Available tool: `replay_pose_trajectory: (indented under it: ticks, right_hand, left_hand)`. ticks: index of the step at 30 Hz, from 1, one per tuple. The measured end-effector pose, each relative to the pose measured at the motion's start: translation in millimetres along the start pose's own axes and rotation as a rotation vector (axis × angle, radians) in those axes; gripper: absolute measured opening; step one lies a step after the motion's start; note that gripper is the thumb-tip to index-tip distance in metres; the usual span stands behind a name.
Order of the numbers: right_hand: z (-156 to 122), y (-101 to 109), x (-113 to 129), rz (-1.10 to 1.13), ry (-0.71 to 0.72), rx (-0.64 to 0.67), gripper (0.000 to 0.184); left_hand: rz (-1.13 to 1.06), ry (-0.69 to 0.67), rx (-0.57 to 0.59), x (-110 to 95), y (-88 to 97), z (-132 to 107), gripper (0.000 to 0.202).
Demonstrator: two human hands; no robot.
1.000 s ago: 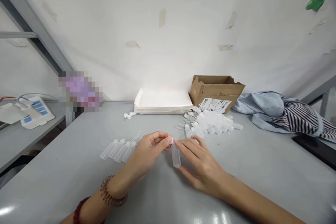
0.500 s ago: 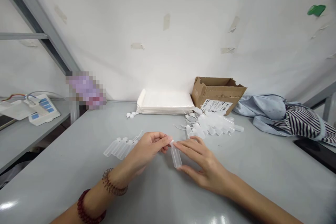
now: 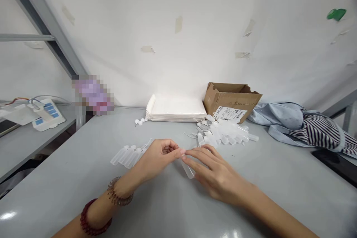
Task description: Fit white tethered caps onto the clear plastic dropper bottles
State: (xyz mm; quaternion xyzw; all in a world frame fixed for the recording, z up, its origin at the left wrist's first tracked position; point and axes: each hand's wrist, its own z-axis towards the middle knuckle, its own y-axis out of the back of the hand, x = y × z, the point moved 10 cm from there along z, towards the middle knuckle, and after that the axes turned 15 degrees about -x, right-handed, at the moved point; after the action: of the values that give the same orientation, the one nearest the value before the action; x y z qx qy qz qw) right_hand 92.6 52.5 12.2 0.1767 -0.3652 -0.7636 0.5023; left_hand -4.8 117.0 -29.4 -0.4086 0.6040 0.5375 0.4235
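A small clear plastic bottle [image 3: 187,170] is held over the grey table [image 3: 69,178]. My left hand [image 3: 157,158] is curled, pinching the bottle's white cap end between thumb and fingers. My right hand [image 3: 214,173] holds the bottle's body, fingers closed over it so most of it is hidden. A row of similar bottles [image 3: 128,155] lies just left of my left hand. A loose pile of clear bottles and caps [image 3: 221,132] lies beyond my right hand.
A stack of white padded envelopes [image 3: 175,108] and an open cardboard box [image 3: 232,98] stand against the back wall. Folded clothes [image 3: 304,124] lie at the right. A few white caps [image 3: 139,121] sit near the envelopes. A lower side table with a white device [image 3: 46,113] is at left.
The bottle has tilted further over, and my right hand's fingers have closed further round its body. Both hands stay at the same spot on the table.
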Motion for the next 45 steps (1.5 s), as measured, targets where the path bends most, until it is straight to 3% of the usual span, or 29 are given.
replay_pose_trajectory:
  ticks: [8, 17, 24, 29, 36, 39, 45]
  right_hand:
    - [3, 8, -6, 0.254, -0.146, -0.043, 0.044]
    - [-2, 6, -29, 0.541, -0.547, -0.012, 0.042]
    - [0, 17, -26, 0.354, -0.395, -0.128, 0.037]
    - [2, 17, -19, 0.245, -0.261, -0.122, 0.031]
    - [-3, 13, -4, 0.077, -0.08, -0.188, 0.041]
    - [-3, 11, -9, 0.198, -0.173, -0.187, 0.042]
    - [-6, 2, -32, 0.554, -0.566, -0.178, 0.027]
  left_hand:
    - [-0.015, 0.031, 0.021, 2, -0.4, 0, 0.027]
    - [-0.094, 0.037, 0.137, -2, -7.2, -5, 0.024]
    - [-0.108, 0.071, 0.082, 2, -0.3, -3, 0.025]
    - [-0.164, 0.077, 0.039, 3, 2.5, 0, 0.025]
    - [-0.167, 0.083, 0.015, 4, 7.2, 2, 0.025]
    - [-0.156, 0.078, 0.005, 3, 9.1, 2, 0.025]
    - [-0.086, 0.081, -0.033, 6, 12.1, 3, 0.027]
